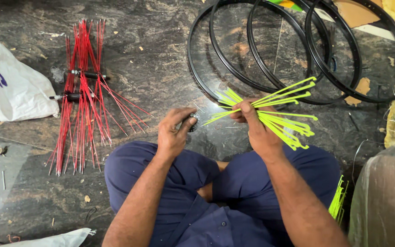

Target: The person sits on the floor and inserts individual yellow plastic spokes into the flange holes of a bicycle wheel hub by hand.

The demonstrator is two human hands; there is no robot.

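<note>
Person sits on dark stone floor point(161, 77). Right hand point(259, 130) grip clamped on fanned bunch of neon-yellow spokes point(275, 114); left hand point(173, 132) grip pinched on small metal hub point(194, 121), just beside spoke tips. Best keep hub steady, spokes w/ ends aligned. Red spoke bundles point(81, 100) lie toward floor's left edge, black rims point(298, 50) at far edge.
</note>
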